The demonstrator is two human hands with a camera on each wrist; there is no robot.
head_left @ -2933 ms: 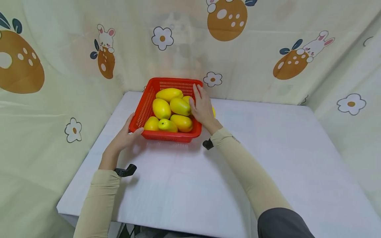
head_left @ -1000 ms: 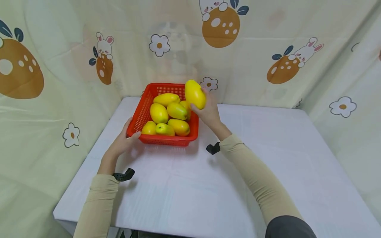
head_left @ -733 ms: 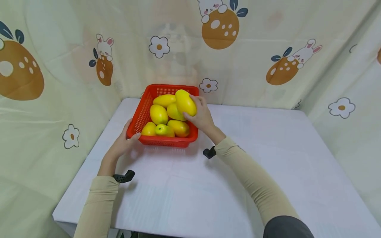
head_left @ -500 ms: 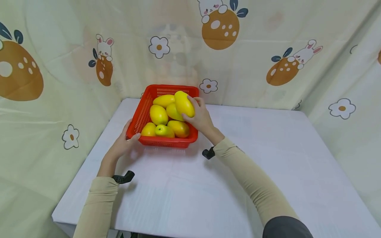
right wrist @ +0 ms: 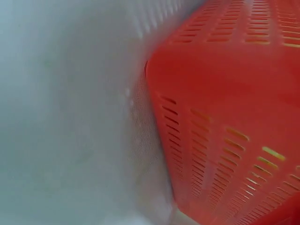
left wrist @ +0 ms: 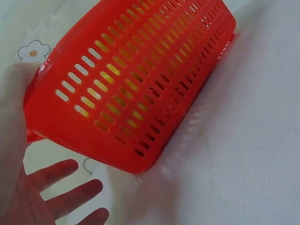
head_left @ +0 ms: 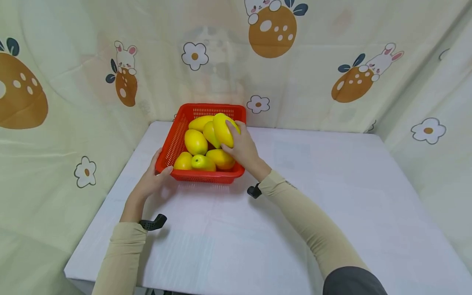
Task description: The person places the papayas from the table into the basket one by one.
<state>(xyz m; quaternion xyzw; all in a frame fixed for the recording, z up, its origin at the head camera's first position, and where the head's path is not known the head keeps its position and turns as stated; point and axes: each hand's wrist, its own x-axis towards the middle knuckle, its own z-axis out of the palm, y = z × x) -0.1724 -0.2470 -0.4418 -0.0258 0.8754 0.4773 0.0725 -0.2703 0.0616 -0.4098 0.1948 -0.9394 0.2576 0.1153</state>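
Observation:
A red plastic basket [head_left: 203, 175] with slotted walls sits at the back of the table and holds several yellow mangoes [head_left: 196, 142]. At its front left corner my left hand [head_left: 150, 180] grips the rim. The left wrist view has the thumb over the basket's edge [left wrist: 40, 70], while several fingers [left wrist: 75, 199] spread below, apart from the wall. Over the basket's right side, my right hand [head_left: 243, 149] holds a yellow mango [head_left: 223, 129], which leans against another mango [head_left: 210, 134]. The right wrist view gives only the basket's outer wall [right wrist: 225, 84]; that hand is hidden there.
White cloth covers the table [head_left: 228, 237]. Behind it hangs a cream curtain [head_left: 302, 90] printed with rabbits and flowers, close to the basket's back rim. A black wrist device [head_left: 154, 222] sits on the left wrist, another [head_left: 254, 191] on the right.
My right hand has brought the mango from outside the basket's right rim, up over it and down among the others. The mango beside it has tipped more upright. My left hand stays at the corner.

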